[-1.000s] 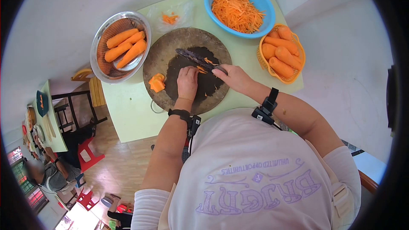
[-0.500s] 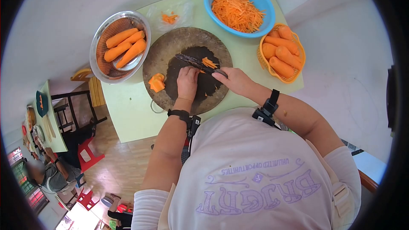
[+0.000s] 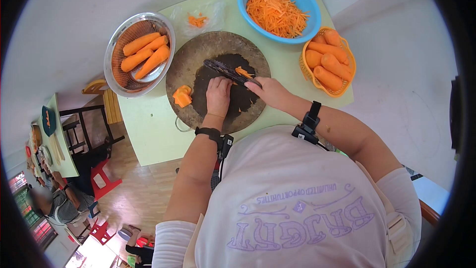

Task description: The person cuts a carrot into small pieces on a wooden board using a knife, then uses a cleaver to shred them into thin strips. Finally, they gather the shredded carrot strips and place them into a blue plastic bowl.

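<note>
1 dark-bladed knife (image 3: 228, 72) slanted over the middle of 1 round, worn chopping board (image 3: 191, 64), blade end upper left, handle lower right. Thin orange carrot strips (image 3: 243, 72) lay just beyond the blade. Board's centre showed a dark, wet-looking patch; cut carrot chunks (image 3: 182, 97) sat clustered near its left edge.

A pale top (image 3: 263, 171) is marked with purple lettering (image 3: 293, 235); at its ten and twelve o'clock, black straps (image 3: 208, 132) are worn.

The pale green table (image 3: 148, 141) carries a metal basin (image 3: 119, 34) at upper left, a plastic bag (image 3: 216, 16) and a blue basin (image 3: 311, 9) near the top, a yellow basket (image 3: 303, 64) at upper right, a round board (image 3: 182, 69) centrally.
</note>
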Demonstrator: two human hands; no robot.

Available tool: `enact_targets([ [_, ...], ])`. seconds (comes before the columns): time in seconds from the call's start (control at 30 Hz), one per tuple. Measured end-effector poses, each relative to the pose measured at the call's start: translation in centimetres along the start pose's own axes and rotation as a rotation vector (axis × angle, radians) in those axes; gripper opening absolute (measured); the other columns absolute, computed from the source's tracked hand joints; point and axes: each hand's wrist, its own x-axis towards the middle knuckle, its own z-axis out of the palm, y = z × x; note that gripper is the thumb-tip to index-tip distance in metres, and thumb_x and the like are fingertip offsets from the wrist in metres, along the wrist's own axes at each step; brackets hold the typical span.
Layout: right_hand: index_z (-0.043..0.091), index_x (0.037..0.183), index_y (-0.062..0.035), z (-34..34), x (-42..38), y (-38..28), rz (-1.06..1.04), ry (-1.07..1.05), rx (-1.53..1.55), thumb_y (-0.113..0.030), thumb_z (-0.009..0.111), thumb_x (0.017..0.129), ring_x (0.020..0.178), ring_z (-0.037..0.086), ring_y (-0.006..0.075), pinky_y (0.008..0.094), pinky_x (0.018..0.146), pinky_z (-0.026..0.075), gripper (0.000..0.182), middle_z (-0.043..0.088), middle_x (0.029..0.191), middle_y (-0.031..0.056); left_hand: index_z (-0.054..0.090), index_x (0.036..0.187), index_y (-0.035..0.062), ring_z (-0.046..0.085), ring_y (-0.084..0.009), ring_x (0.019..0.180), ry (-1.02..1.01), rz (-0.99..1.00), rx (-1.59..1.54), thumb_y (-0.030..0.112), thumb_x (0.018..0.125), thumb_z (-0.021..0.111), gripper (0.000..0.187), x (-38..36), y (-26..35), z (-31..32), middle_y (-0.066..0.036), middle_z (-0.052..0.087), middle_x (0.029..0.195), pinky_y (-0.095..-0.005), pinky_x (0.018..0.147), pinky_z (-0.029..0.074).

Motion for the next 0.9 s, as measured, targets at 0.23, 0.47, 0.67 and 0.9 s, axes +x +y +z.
enact_targets([
  [0.23,0.066,0.106,0.0012,-0.4,-0.7,-0.6,-0.023,0.013,0.054,-0.041,0.054,0.099,0.076,0.062,0.0257,0.0362,0.073,0.049,0.045,0.066,0.084,0.016,0.065,0.086,0.0063,0.061,-0.0289,0.088,0.009,-0.008,-0.016,0.004,0.078,0.069,0.009,-0.1,-0.2,0.1,-0.009,0.064,0.091,-0.0381,0.077,0.051],
  [0.47,0.066,0.106,0.0019,-0.2,-0.6,-0.3,0.021,-0.022,0.04,-0.041,0.054,0.099,0.076,0.061,0.0252,0.0363,0.073,0.049,0.045,0.066,0.084,0.0162,0.065,0.086,0.0058,0.061,-0.0291,0.088,0.018,0.014,-0.005,0.003,0.078,0.069,0.009,-0.1,-0.2,0.1,-0.009,0.064,0.091,-0.0379,0.077,0.051],
  [0.67,0.067,0.1,0.0011,0.0,-0.2,0.1,-0.014,0.005,0.089,-0.046,0.053,0.097,0.079,0.064,0.04,0.0442,0.072,0.05,0.049,0.066,0.082,0.0237,0.065,0.086,0.0058,0.06,-0.0293,0.087,0.02,0.012,-0.019,0.004,0.079,0.069,0.008,0.0,0.1,-0.1,-0.009,0.064,0.091,-0.0378,0.076,0.051],
  [0.9,0.067,0.098,0.0017,0.2,0.4,0.4,0.003,0.051,0.098,-0.048,0.052,0.097,0.08,0.064,0.0377,0.043,0.071,0.049,0.052,0.066,0.082,0.0219,0.065,0.086,0.0065,0.06,-0.0291,0.086,0.005,0.002,-0.009,0.005,0.079,0.069,0.008,-0.1,0.0,0.2,-0.008,0.064,0.091,-0.0378,0.076,0.05],
])
